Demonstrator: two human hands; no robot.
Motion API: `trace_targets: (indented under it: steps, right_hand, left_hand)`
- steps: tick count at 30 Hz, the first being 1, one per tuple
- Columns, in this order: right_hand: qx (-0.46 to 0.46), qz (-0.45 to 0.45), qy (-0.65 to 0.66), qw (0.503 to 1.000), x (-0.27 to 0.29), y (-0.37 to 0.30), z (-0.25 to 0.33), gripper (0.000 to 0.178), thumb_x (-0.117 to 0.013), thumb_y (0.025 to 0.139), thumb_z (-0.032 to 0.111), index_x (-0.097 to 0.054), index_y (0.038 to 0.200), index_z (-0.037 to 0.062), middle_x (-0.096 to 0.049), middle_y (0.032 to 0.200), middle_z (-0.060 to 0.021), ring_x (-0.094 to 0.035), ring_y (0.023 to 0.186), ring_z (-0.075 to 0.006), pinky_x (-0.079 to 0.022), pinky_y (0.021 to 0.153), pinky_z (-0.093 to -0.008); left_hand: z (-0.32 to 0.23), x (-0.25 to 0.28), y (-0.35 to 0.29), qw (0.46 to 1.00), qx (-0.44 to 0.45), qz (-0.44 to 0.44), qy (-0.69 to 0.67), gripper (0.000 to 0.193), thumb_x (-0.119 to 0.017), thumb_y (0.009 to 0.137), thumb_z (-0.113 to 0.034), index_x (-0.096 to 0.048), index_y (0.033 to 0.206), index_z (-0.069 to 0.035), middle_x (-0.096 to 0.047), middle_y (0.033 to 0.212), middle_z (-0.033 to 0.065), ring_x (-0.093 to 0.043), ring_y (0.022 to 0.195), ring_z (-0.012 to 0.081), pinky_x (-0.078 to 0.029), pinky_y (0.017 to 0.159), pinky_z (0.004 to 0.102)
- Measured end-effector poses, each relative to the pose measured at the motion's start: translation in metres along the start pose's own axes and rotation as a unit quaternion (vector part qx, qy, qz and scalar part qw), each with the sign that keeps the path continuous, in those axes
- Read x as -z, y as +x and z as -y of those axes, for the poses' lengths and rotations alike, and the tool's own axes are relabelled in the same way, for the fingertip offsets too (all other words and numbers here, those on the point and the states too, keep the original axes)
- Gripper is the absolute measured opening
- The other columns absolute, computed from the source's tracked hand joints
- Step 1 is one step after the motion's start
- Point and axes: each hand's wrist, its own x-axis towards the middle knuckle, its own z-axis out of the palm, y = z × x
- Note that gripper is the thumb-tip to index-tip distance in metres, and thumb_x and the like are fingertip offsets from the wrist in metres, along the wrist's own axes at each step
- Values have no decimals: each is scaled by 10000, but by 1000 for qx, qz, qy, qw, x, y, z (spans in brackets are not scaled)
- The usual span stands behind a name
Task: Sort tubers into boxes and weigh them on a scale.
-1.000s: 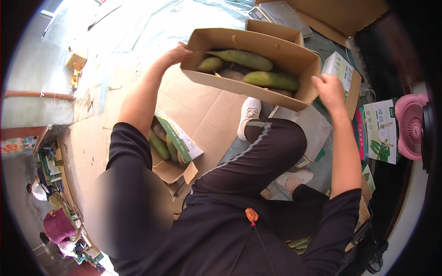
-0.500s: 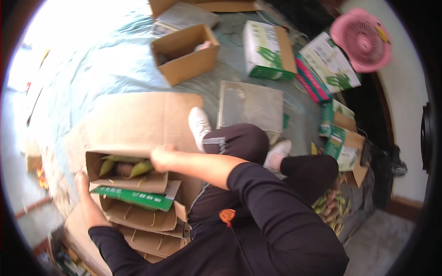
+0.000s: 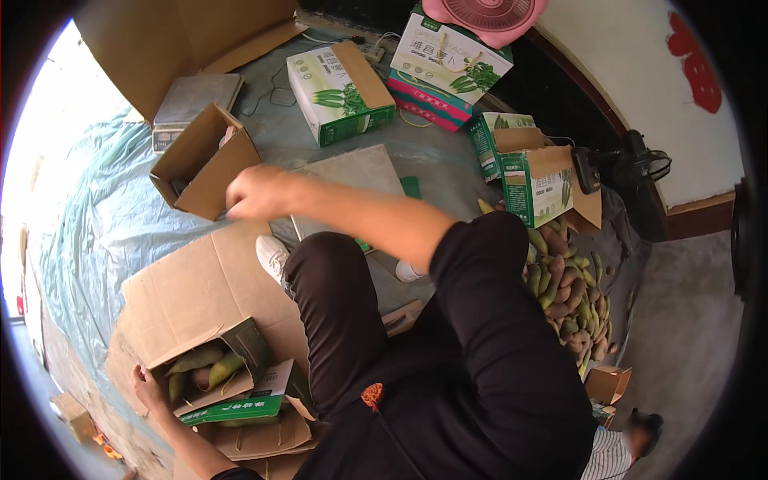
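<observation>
At the lower left, my left hand [image 3: 147, 389] holds the left edge of an open cardboard box [image 3: 258, 352] with its fingers curled against the side. Inside lie several long green radishes [image 3: 226, 367] and something brownish between them. My right hand [image 3: 260, 192] is raised over the floor, close to the near corner of a brown open carton [image 3: 228, 170]. Motion blurs its fingers, and I see nothing clearly held. Just below the radish box lies a green printed flap [image 3: 232, 410] of another box, with more open boxes stacked toward me.
A flattened cardboard sheet [image 3: 200, 276] lies ahead of the radish box. Green-and-white cartons [image 3: 332, 92] and a pink fan [image 3: 488, 14] stand farther off. At right are heaped radishes [image 3: 564, 284] and a small black fan [image 3: 640, 160]. Another person [image 3: 612, 452] is at the lower right.
My right hand has left the radish box's right side and moved up and forward toward the brown carton. My left hand stays at the box's left side. The view has swung right.
</observation>
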Motion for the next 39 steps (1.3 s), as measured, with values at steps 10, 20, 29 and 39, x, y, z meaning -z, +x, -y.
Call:
trace_targets:
  steps: [10, 20, 29, 39]
  right_hand:
    - [-331, -155, -171, 915, 138, -211, -197, 220, -643, 777, 299, -690, 887, 114, -662, 930, -133, -627, 902, -294, -490, 780, -408]
    - [-572, -204, -191, 771, 152, -398, -298, 275, -655, 788, 260, -626, 1011, 102, -613, 1030, -133, -582, 983, -311, -470, 821, -408]
    - [-626, -230, -303, 680, 178, -447, -337, 293, -543, 824, 86, -533, 1116, 104, -516, 1146, -91, -488, 1111, -288, -461, 847, -458]
    - [-517, -260, -440, 687, 209, -457, -414, 372, -446, 869, 110, -502, 1229, 181, -457, 1325, -19, -411, 1236, -235, -393, 933, -462]
  left_hand:
    - [-146, -12, -4, 989, -148, 32, 4, 233, -600, 805, -89, -606, 1028, -23, -607, 1008, 169, -583, 973, 317, -451, 846, 394]
    - [-253, -72, -45, 955, -239, 168, 59, 234, -676, 740, -116, -641, 970, -142, -604, 1036, 57, -545, 1016, 281, -401, 883, 443]
    - [-290, -100, -112, 930, -261, 225, 131, 241, -698, 706, -144, -655, 943, -152, -608, 1023, 66, -537, 1030, 278, -377, 901, 443]
    - [-304, -94, -145, 921, -203, 266, 198, 196, -621, 740, -144, -659, 929, -104, -607, 1001, 106, -538, 1034, 286, -383, 912, 437]
